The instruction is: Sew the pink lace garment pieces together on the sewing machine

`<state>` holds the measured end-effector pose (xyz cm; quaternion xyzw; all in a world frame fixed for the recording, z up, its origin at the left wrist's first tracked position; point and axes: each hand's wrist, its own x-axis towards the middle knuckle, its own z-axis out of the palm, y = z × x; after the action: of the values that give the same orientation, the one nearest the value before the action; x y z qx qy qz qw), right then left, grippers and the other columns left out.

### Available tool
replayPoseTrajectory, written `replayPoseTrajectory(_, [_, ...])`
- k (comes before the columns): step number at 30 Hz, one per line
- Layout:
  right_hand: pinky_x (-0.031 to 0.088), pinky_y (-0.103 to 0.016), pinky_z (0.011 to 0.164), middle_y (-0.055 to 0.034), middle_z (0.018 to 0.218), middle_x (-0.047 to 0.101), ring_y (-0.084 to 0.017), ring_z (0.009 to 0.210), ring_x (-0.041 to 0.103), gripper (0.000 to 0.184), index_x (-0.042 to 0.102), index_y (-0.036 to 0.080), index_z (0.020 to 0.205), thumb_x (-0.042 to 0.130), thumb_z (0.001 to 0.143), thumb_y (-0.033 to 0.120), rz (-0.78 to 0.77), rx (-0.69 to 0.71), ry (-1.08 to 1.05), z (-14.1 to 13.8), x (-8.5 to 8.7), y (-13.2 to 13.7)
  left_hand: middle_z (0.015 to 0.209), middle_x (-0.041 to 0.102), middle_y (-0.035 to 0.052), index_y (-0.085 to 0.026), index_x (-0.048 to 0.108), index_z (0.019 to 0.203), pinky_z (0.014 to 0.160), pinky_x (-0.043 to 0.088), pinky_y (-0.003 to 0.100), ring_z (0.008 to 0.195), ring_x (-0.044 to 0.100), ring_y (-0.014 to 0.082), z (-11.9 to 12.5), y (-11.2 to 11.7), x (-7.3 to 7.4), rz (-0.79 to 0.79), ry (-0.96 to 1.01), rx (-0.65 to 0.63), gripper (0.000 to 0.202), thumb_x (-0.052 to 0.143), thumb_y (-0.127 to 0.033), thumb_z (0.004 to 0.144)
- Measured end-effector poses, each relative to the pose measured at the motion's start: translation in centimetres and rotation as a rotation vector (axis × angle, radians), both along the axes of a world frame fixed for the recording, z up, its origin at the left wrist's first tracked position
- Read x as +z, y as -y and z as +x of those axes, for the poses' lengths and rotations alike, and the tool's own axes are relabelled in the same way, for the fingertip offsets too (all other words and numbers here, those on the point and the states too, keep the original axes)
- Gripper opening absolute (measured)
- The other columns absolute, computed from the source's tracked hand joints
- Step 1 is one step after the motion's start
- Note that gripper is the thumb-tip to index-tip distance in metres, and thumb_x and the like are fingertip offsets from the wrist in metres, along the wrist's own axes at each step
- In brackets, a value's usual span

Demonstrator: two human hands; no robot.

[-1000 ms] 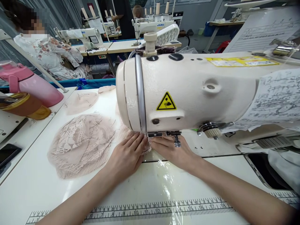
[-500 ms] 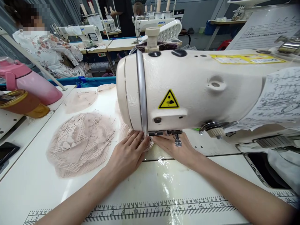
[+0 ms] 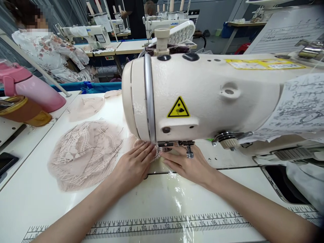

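Note:
Pinkish lace fabric [image 3: 158,156] lies under the needle end of a cream sewing machine [image 3: 202,91], mostly hidden by the machine head and my hands. My left hand [image 3: 138,160] rests palm down on its left side, fingers stretched out flat, their tips partly behind the head. From the right, my right hand [image 3: 191,165] reaches to the fabric's edge beneath the metal guide [image 3: 187,148], thumb and forefinger apart. The other right fingertips are hidden. Left of my hands lies a heap of pale pink lace pieces [image 3: 84,155] with loose dark threads.
A printed ruler [image 3: 152,227] runs along the table's front. A pink bottle [image 3: 37,87] and an amber cup [image 3: 25,111] stand left, near a dark phone [image 3: 7,163]. Another phone [image 3: 283,184] lies right beside white cloth [image 3: 306,182]. A person [image 3: 53,54] sits beyond.
My right hand's thumb and forefinger have spread apart, and the hand has shifted slightly. My left hand stays on the fabric. The whole view has moved a little.

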<state>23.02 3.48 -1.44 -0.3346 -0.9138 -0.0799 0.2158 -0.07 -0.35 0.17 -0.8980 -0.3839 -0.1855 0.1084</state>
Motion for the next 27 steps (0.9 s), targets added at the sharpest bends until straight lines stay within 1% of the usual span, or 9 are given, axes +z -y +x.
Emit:
replayPoseTrajectory(4, [0.039,-0.032,0.068,0.0015,0.106,0.069,-0.019,0.092,0.064,0.031,0.061,0.037,0.121,0.047,0.095,0.046,0.021,0.000,0.027,-0.2,0.1,0.4,0.121,0.066,0.0090,-0.013,0.061,0.124,0.099,0.053,0.040,0.115,0.062,0.0227,-0.4,-0.3,0.5,-0.023,0.016,0.003,0.034,0.044,-0.017,0.094])
replayPoseTrajectory(6, [0.040,-0.033,0.067,0.0010,0.106,0.069,-0.020,0.091,0.064,0.030,0.061,0.037,0.120,0.046,0.095,0.047,0.039,-0.015,0.031,-0.3,0.2,0.6,0.121,0.066,0.0085,-0.013,0.061,0.124,0.099,0.053,0.040,0.116,0.061,0.0225,-0.5,-0.4,0.6,-0.031,0.010,0.009,0.034,0.044,-0.017,0.094])
replayPoseTrajectory(9, [0.041,-0.034,0.064,-0.0003,0.109,0.068,-0.021,0.089,0.064,0.032,0.061,0.037,0.121,0.045,0.095,0.047,0.033,-0.028,0.061,-0.5,0.7,0.6,0.120,0.067,0.0096,-0.010,0.061,0.122,0.099,0.053,0.040,0.115,0.062,0.0228,-0.4,-0.4,0.6,-0.015,-0.012,0.014,0.034,0.042,-0.016,0.094])
replayPoseTrajectory(12, [0.043,-0.034,0.060,0.0007,0.123,0.063,-0.022,0.089,0.064,0.032,0.060,0.037,0.122,0.045,0.095,0.046,-0.003,-0.030,0.089,-0.6,1.4,0.6,0.120,0.067,0.0105,-0.009,0.062,0.120,0.098,0.054,0.040,0.113,0.063,0.0224,-0.4,-0.4,0.6,-0.004,-0.036,0.033,0.033,0.041,-0.016,0.095])
replayPoseTrajectory(14, [0.045,-0.035,0.059,0.0009,0.128,0.060,-0.022,0.090,0.064,0.031,0.060,0.037,0.122,0.045,0.095,0.044,-0.011,-0.037,0.084,-0.7,1.7,0.7,0.122,0.066,0.0107,-0.010,0.062,0.120,0.098,0.054,0.040,0.112,0.063,0.0230,-0.4,-0.4,0.5,-0.013,-0.051,0.054,0.033,0.042,-0.016,0.094])
replayPoseTrajectory(18, [0.048,-0.036,0.061,-0.0026,0.121,0.064,-0.022,0.087,0.065,0.034,0.059,0.034,0.125,0.044,0.096,0.042,-0.022,-0.042,0.088,-0.8,1.9,0.7,0.123,0.065,0.0132,-0.008,0.062,0.120,0.097,0.054,0.043,0.112,0.063,0.0259,-0.4,-0.4,0.4,-0.014,-0.084,0.071,0.034,0.042,-0.016,0.094])
replayPoseTrajectory(22, [0.051,-0.037,0.062,-0.0023,0.128,0.060,-0.022,0.085,0.066,0.035,0.058,0.036,0.126,0.039,0.098,0.042,-0.047,-0.054,0.134,-0.8,2.0,0.7,0.121,0.066,0.0138,-0.007,0.062,0.119,0.096,0.053,0.044,0.110,0.064,0.0261,-0.2,-0.4,0.3,0.016,-0.099,0.085,0.034,0.040,-0.015,0.094])
replayPoseTrajectory(27, [0.053,-0.040,0.065,-0.0026,0.122,0.064,-0.024,0.090,0.066,0.037,0.057,0.038,0.127,0.032,0.099,0.035,-0.126,-0.072,0.215,-0.6,2.9,0.8,0.116,0.068,0.0141,-0.007,0.062,0.117,0.094,0.054,0.043,0.107,0.066,0.0260,0.4,-0.2,0.6,0.065,-0.122,0.112,0.034,0.039,-0.020,0.097])
